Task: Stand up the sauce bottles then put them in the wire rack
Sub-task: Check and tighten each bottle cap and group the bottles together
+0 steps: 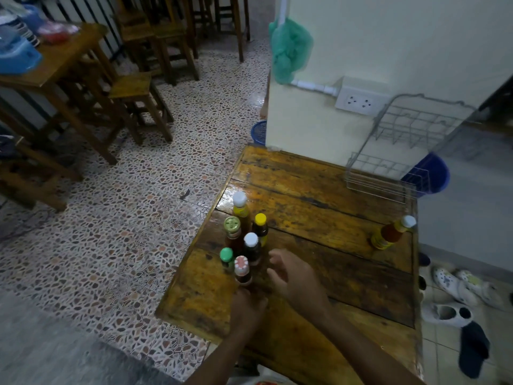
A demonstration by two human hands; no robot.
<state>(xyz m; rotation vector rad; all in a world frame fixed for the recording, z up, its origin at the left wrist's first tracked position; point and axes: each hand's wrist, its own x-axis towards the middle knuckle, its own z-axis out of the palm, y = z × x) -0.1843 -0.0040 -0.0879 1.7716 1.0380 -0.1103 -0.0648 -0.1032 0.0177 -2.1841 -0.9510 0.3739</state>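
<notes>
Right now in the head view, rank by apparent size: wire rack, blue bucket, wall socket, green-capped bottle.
1. wire rack
2. blue bucket, partly hidden behind the rack
3. wall socket
4. green-capped bottle
Socket versus bottle is close; the bottle sits nearer the camera.

Small eatery, wooden tables (63, 62), stools (133, 87), terrazzo floor (111, 218), clustered sauce bottles (244, 240)

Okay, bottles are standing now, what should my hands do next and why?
Probably close your right hand on the white-capped dark bottle beside it and carry it to the wire rack. All six clustered bottles stand upright, the rack looks empty, and that hand is open. The left hand sits by the red-and-white-capped bottle.
</notes>
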